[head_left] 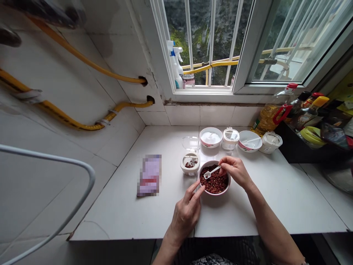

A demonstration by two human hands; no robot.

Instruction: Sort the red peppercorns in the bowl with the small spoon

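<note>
A bowl [199, 186] full of small reddish-brown grains that look like peppercorns [217, 184] stands on the white counter. Over it my right hand [235, 170] pinches the handle of a small white spoon [211, 172], whose scoop end is at the grains. My left hand [188, 209] has its fingers stretched out, the tips touching the bowl's left rim. Just left of the bowl stands a seasoning jar [189, 169] with its clear lid [191, 143] flipped back; some of the dark grains lie inside it.
Behind are a bowl of white granules [211, 137], a closed jar [230, 138], a bowl with a white spoon [249, 141] and another jar [272, 142]. A purple packet [149, 175] lies left. At right stand an oil bottle [273, 110] and a black box of condiments [292, 147].
</note>
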